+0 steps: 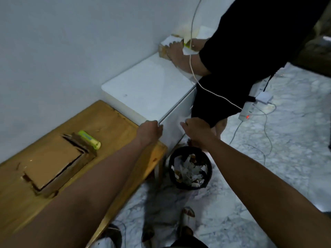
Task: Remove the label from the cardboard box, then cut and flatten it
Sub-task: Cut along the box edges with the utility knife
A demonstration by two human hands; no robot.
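A flattened cardboard box [53,161] lies on the wooden table [123,133] at the left, its flaps spread flat. A green utility knife [90,139] rests just beyond it. My left hand [150,130] is curled into a loose fist against the near corner of a white cabinet [146,88] and holds nothing that I can see. My right hand [196,132] hangs above a black waste bin [190,167], thumb spread, fingers pointing down, nothing visible in it. At the cabinet's far end, another person's hands [176,51] rest on a small cardboard box with a white label [171,42].
The bin holds several torn paper scraps and stands on the marble floor between table and cabinet. The other person, in black [250,42], stands right of the cabinet. A white power strip [250,104] and cables trail across the floor. My sandalled feet [188,219] are below.
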